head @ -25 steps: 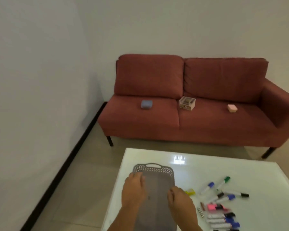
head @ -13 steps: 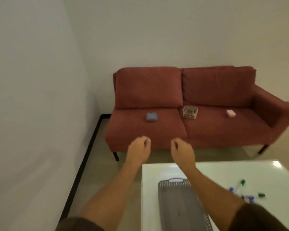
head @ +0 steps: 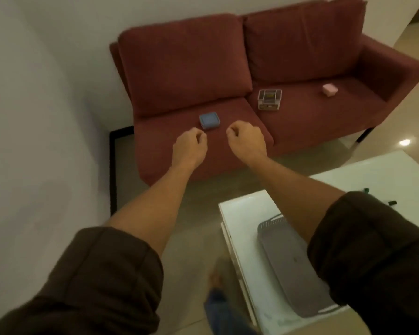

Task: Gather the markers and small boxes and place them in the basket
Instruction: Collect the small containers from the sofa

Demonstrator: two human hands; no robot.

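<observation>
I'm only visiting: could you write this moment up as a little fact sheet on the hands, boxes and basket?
left hand: curled, holding nothing, held out toward the red sofa
right hand: the same
blue box: left seat cushion, just beyond both hands
clear box: right seat cushion
pink box: right seat cushion, nearer the armrest
gray basket: on the white table, visible part empty

Red sofa (head: pixel 184 68) against white wall (head: pixel 46 93); white table (head: pixel 385 170) nearby on tiled floor (head: pixel 198 197).

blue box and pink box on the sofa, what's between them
Head view: a clear plastic box sits on the sofa between the blue box and pink box.
</observation>
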